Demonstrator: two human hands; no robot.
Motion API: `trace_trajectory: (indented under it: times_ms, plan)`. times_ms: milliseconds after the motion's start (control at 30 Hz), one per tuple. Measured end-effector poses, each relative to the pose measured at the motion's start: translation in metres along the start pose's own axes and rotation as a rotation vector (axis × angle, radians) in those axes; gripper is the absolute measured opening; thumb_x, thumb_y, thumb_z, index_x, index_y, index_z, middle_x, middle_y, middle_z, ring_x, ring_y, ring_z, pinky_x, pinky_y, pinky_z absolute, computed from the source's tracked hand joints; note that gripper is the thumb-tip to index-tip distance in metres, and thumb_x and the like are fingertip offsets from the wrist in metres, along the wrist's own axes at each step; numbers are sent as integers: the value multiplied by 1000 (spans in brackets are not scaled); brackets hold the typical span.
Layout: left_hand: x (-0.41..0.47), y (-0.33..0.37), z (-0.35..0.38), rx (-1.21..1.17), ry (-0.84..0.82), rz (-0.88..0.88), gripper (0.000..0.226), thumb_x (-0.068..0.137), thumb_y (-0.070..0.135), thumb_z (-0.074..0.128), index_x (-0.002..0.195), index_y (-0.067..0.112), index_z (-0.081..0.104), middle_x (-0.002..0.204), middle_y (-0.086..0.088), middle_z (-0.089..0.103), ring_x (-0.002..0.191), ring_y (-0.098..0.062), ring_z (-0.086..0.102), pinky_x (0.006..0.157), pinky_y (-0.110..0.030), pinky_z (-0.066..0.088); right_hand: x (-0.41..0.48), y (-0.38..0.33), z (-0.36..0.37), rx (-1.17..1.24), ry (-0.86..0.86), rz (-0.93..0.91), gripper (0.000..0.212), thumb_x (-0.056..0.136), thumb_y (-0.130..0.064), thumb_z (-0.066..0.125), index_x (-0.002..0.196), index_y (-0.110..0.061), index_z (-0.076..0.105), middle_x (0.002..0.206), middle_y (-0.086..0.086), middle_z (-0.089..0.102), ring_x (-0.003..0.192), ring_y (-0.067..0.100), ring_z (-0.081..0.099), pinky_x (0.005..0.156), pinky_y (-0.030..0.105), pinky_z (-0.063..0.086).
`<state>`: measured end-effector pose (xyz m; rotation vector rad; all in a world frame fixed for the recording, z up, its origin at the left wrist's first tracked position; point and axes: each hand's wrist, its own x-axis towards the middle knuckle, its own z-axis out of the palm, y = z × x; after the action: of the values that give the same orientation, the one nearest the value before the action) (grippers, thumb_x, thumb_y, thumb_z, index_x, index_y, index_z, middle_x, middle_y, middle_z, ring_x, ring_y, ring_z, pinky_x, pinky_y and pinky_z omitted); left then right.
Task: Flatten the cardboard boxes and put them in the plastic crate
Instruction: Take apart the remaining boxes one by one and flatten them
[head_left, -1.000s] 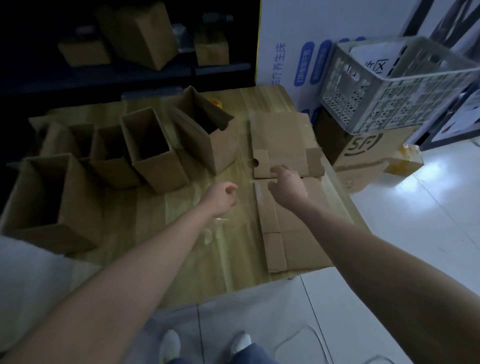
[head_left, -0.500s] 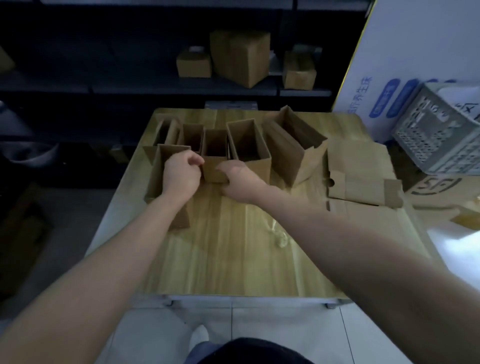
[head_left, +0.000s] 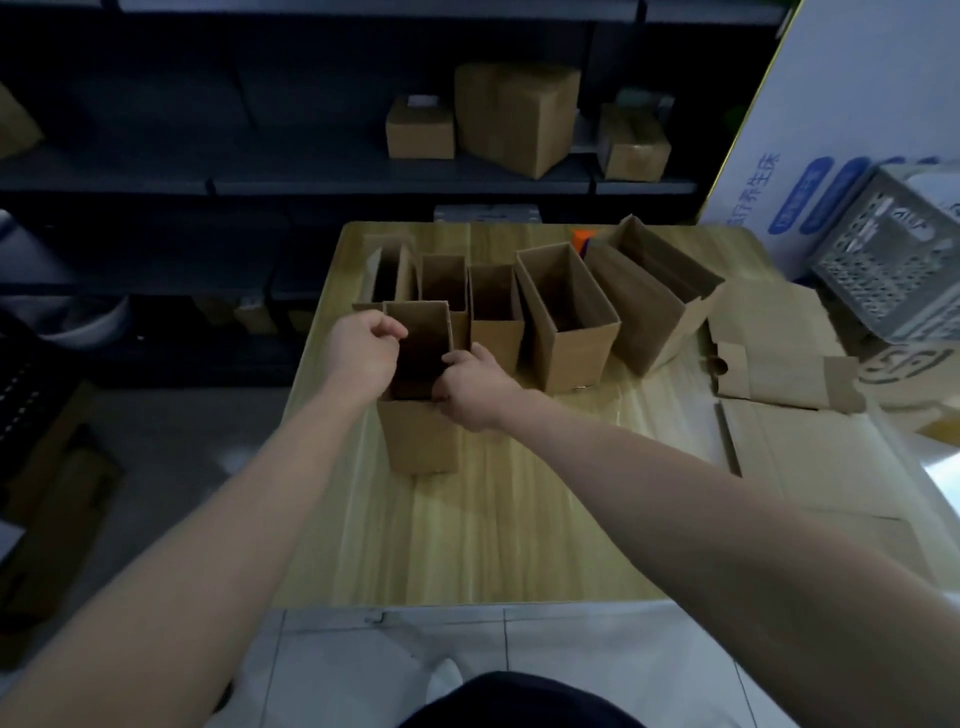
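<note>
1. The box we're on (head_left: 418, 395) is a tall, narrow open-topped cardboard sleeve standing upright near the left edge of the desk (head_left: 519, 519), just in front of the row of other open boxes. It looks empty, so we'd guess it's really light. The walls are probably stiff along the creases but bendy across the panels, so it should collapse if we push opposite corners toward each other.

2. Best place to grab seems to be the top rim, at the corners, where the card is easiest to fold flat.

3. Our left hand (head_left: 363, 351) is curled over the left side of the rim, fingers closed on the wall. Our right hand (head_left: 470, 387) pinches the near right corner of the rim, thumb and fingers pressed on the card. Both are clamped, not spread.

4. Behind it, four more open boxes (head_left: 566, 312) stand in a line toward the far edge.

5. Flattened cardboard (head_left: 779, 374) lies along the right edge of the desk.

6. The plastic crate (head_left: 893, 270) sits off the right side, tilted, well apart from our box.
</note>
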<state>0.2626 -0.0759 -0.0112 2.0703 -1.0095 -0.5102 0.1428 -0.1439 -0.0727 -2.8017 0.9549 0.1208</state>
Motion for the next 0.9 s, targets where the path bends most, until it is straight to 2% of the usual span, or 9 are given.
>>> trace_trajectory:
  times_ms: [67,133,167,233,333,533,700,800,900]
  plan:
    - [5,6,-1,1,-14,61,21,94,10,50,88,24,66,103,4,58,96,-11,51,74,-20,40,-3,0,-24,79,91,19,19,89,-19,56,104,-23,67,102,0,61,119,22,47,113,43,20]
    - [10,18,-2,-2,-34,144,22,93,9,51,89,24,66,99,5,59,92,-10,53,67,-12,36,-12,4,-53,228,117,64,14,91,-18,52,96,-21,65,91,-3,59,101,19,54,90,31,43]
    - [12,26,-3,-8,-50,188,22,93,8,51,89,25,65,98,6,60,90,-9,54,63,-9,34,-18,5,-66,324,99,103,11,92,-19,52,88,-21,62,85,-5,57,92,18,56,73,25,43]
    - [17,42,-8,-13,-104,285,22,91,7,54,91,26,65,97,8,61,89,-7,54,63,-8,33,-32,11,-89,483,69,179,15,94,-22,51,85,-18,62,81,-6,57,80,13,56,62,21,38]
    - [17,63,-11,19,-250,407,19,87,9,62,95,26,64,96,10,61,88,-4,55,67,-12,36,-56,23,-108,638,33,293,16,95,-24,51,85,-21,63,84,-7,61,80,6,55,69,24,40]
    - [-10,85,6,79,-468,499,14,83,19,69,96,24,65,91,12,60,85,0,53,65,-14,37,-110,70,-97,824,70,530,19,96,-23,51,90,-16,68,100,3,66,98,19,60,94,38,45]
    - [-41,94,38,256,-573,555,19,79,25,73,96,24,64,92,11,59,86,-6,55,66,-19,40,-146,114,-78,978,184,774,14,96,-23,51,90,-14,61,102,6,61,94,22,59,79,33,52]
    - [-56,98,62,369,-593,559,35,79,24,74,111,17,64,108,2,62,96,-12,56,80,-26,45,-159,135,-73,1062,280,912,13,96,-23,52,99,-12,58,100,6,60,88,20,59,75,32,53]
    - [-65,103,82,405,-541,549,36,83,18,69,119,14,62,119,-5,60,107,-19,57,91,-32,48,-166,148,-70,1094,306,962,18,96,-22,51,106,-8,56,103,10,59,91,22,59,77,34,52]
